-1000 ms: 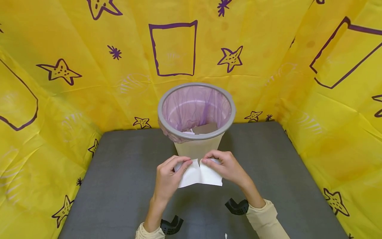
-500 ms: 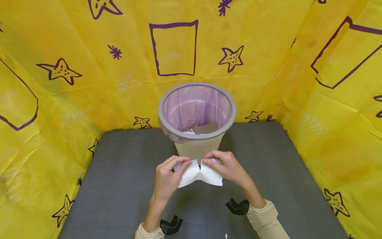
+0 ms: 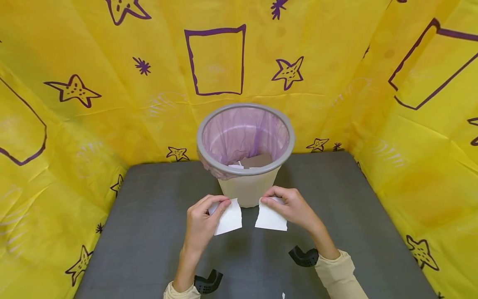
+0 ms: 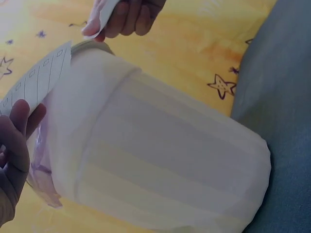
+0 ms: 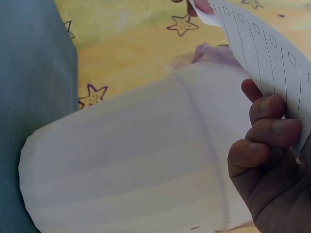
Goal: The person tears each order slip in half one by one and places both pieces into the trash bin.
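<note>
My left hand [image 3: 201, 218] pinches one torn piece of white paper [image 3: 229, 218] by its upper edge. A second torn piece of paper [image 3: 271, 216] hangs from the thumb and fingers of my right hand [image 3: 293, 207]. The pieces are apart, with their ragged edges facing each other across a gap. In the wrist views the underside of the left paper [image 4: 39, 77] and of the right paper [image 5: 272, 53] shows printed lines with small boxes. Both hands are in front of a wastebasket [image 3: 248, 189], whose grey rim holds a thin purple liner.
Paper scraps [image 3: 257, 161] lie inside the wastebasket, which stands on a dark grey table [image 3: 157, 232]. A tiny white scrap [image 3: 283, 295] is on the table's near side. Yellow patterned cloth [image 3: 160, 83] encloses the back and both sides.
The single sheet with a partial tear at its top has come apart into two pieces. My left hand has moved left and my right hand right, each with a piece.
</note>
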Demonstrator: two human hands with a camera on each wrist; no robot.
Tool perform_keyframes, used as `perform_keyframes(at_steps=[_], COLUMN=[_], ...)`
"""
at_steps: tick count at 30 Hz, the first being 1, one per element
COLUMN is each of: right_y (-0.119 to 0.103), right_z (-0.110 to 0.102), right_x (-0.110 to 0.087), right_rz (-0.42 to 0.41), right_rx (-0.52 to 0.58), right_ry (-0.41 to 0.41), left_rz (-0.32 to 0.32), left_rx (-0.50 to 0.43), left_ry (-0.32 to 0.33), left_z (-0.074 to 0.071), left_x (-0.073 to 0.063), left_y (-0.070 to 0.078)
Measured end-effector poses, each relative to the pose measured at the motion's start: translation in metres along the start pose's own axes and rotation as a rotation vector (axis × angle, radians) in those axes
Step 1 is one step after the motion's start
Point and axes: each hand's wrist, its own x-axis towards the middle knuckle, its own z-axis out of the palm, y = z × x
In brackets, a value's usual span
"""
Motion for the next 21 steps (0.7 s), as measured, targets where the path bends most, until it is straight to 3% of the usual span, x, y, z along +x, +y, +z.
perform_keyframes(at_steps=[10,16,21], right_y=[0.002,0.003,0.006], right_z=[-0.013,-0.031,-0.046], right_x=[0.000,-0.001,-0.004], right_rz=[-0.029,0.034,0.064], right_rx=[-0.019,0.006,0.046], right_ry=[-0.105,-0.211,-0.221], left_rz=[0.001,-0.063,-0.102], left_rx=[-0.028,-0.034,0.004], left_ry=[-0.072,-0.107,-0.122], left_z=[-0.010,-0.023,-0.035], left_x=[0.006,0.009,0.006], left_y=[0.000,-0.004,-0.010])
